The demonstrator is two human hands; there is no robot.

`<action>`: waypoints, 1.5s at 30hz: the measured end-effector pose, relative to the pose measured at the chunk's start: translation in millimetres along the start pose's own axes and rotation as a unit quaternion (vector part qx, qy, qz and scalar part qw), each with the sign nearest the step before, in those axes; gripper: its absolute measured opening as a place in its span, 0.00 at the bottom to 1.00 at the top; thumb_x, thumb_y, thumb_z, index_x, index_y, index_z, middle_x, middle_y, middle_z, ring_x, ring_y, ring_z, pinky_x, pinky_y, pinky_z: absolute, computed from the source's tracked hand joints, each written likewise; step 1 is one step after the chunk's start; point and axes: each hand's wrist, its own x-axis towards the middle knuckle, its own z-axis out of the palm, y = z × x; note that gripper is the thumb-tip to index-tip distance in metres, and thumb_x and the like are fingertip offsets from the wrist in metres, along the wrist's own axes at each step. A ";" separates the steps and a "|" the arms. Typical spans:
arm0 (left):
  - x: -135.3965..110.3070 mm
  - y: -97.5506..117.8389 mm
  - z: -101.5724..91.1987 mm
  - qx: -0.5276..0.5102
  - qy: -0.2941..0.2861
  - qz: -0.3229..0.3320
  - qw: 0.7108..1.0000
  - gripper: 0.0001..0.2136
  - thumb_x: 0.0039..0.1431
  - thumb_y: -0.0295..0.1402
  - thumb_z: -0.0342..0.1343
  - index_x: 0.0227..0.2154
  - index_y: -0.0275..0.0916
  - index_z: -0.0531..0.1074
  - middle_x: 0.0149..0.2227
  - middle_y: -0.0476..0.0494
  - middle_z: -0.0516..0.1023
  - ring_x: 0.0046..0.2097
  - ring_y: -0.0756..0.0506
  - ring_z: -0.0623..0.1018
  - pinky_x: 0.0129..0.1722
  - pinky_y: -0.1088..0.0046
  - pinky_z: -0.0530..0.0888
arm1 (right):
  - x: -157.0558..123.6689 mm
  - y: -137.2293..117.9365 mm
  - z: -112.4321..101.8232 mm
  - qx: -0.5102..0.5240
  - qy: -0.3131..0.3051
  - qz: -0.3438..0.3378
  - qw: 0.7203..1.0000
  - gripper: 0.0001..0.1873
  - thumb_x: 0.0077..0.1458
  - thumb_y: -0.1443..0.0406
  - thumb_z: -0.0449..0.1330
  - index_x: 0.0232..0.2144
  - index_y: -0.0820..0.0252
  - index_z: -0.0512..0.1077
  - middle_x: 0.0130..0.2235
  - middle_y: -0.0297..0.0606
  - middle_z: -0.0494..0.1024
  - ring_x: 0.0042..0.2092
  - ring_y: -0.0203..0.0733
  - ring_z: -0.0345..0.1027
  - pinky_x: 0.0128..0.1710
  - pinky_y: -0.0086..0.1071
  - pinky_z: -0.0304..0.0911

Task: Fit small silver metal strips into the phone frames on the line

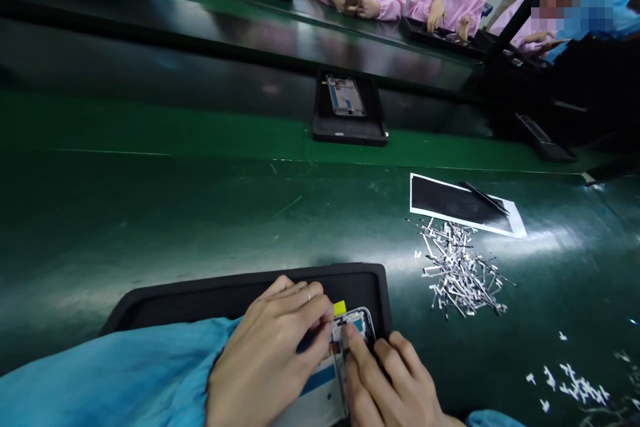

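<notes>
One phone frame (325,403) lies in a black tray (210,305), under both hands. A finger that pushes too hard might bend a tiny part, and a frame not held firm could slide. Its long way seems to run out from the person, with a rounded end pointing away; the near end is hidden. The left hand (273,343) has its thumb and finger close together over the frame, but one can't tell if they pinch something. The right hand (397,380) has one finger down on the frame and the others bent; whether it grips anything is unclear. A yellow tab (340,308) sits by the far end. Outside the tray, to the right, is a messy pile of thin strips (463,270).
</notes>
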 end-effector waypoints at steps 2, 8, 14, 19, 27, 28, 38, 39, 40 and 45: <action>-0.9 0.9 1.8 0.000 0.008 0.009 1.000 0.13 0.55 0.27 0.42 0.20 0.38 0.68 0.23 0.48 0.72 0.26 0.48 0.69 0.25 0.74 0.65 | 0.1 -0.4 -0.2 -0.004 -0.004 0.003 1.000 0.20 0.56 0.76 0.41 0.24 0.63 0.71 0.34 0.37 0.77 0.30 0.39 0.65 0.37 0.35 0.56; -3.0 0.8 2.8 0.005 0.051 0.044 0.998 0.13 0.54 0.26 0.41 0.19 0.38 0.67 0.22 0.49 0.72 0.24 0.49 0.70 0.24 0.75 0.65 | 2.8 0.5 1.5 -0.011 0.005 0.005 1.000 0.21 0.56 0.76 0.41 0.22 0.62 0.70 0.32 0.36 0.78 0.28 0.39 0.64 0.37 0.35 0.56; -3.0 -1.5 3.1 0.015 0.074 0.057 0.995 0.13 0.53 0.24 0.40 0.19 0.38 0.66 0.21 0.50 0.71 0.24 0.50 0.70 0.24 0.76 0.64 | 5.4 -1.3 0.6 -0.013 0.014 0.007 1.000 0.21 0.56 0.76 0.41 0.20 0.62 0.69 0.31 0.36 0.78 0.27 0.39 0.65 0.36 0.34 0.56; -4.8 -3.5 5.6 0.030 0.087 0.065 0.994 0.13 0.55 0.24 0.40 0.21 0.39 0.67 0.23 0.50 0.72 0.25 0.50 0.71 0.27 0.75 0.65 | 6.5 -1.9 1.1 -0.021 0.015 0.012 1.000 0.21 0.56 0.76 0.41 0.21 0.62 0.69 0.31 0.35 0.78 0.27 0.38 0.65 0.36 0.35 0.56; -7.5 -3.8 8.9 0.017 0.108 0.068 0.992 0.13 0.55 0.24 0.39 0.23 0.39 0.67 0.26 0.48 0.74 0.27 0.50 0.74 0.28 0.74 0.67 | 12.1 1.0 -0.1 -0.030 0.021 0.006 0.999 0.20 0.56 0.76 0.41 0.20 0.61 0.68 0.29 0.34 0.78 0.26 0.38 0.65 0.34 0.34 0.57; -7.5 -3.5 8.7 0.018 0.111 0.066 0.991 0.13 0.55 0.24 0.39 0.23 0.39 0.67 0.26 0.48 0.74 0.27 0.50 0.74 0.27 0.74 0.68 | 12.8 1.3 -0.3 -0.030 0.024 0.005 0.999 0.20 0.56 0.76 0.41 0.20 0.61 0.67 0.29 0.34 0.78 0.25 0.38 0.65 0.34 0.33 0.57; -12.8 -4.9 12.9 0.032 0.117 0.072 0.990 0.13 0.56 0.23 0.39 0.27 0.39 0.69 0.30 0.45 0.77 0.31 0.47 0.76 0.33 0.71 0.72 | 12.3 -0.5 0.7 -0.050 0.024 -0.004 0.998 0.19 0.56 0.76 0.43 0.20 0.61 0.67 0.28 0.33 0.77 0.26 0.37 0.66 0.34 0.34 0.57; -12.9 -4.8 13.3 0.029 0.118 0.070 0.990 0.13 0.56 0.23 0.40 0.27 0.39 0.70 0.31 0.45 0.77 0.31 0.47 0.77 0.34 0.70 0.72 | 12.0 -0.9 0.7 -0.054 0.022 -0.005 0.998 0.19 0.56 0.76 0.43 0.21 0.61 0.68 0.28 0.33 0.77 0.26 0.37 0.66 0.35 0.33 0.57; -12.6 -4.6 13.5 0.029 0.122 0.066 0.990 0.14 0.56 0.23 0.39 0.27 0.39 0.70 0.31 0.45 0.77 0.32 0.47 0.77 0.35 0.70 0.72 | 11.6 -1.2 0.7 -0.057 0.020 -0.005 0.998 0.19 0.56 0.76 0.43 0.21 0.60 0.68 0.28 0.33 0.78 0.27 0.37 0.65 0.35 0.33 0.57; -11.1 -2.7 13.6 0.034 0.159 0.068 0.984 0.17 0.57 0.23 0.37 0.24 0.39 0.70 0.29 0.46 0.78 0.30 0.48 0.77 0.33 0.71 0.72 | 10.1 0.7 1.9 -0.060 0.022 -0.023 0.998 0.18 0.56 0.75 0.44 0.21 0.60 0.68 0.28 0.33 0.78 0.27 0.35 0.65 0.40 0.33 0.58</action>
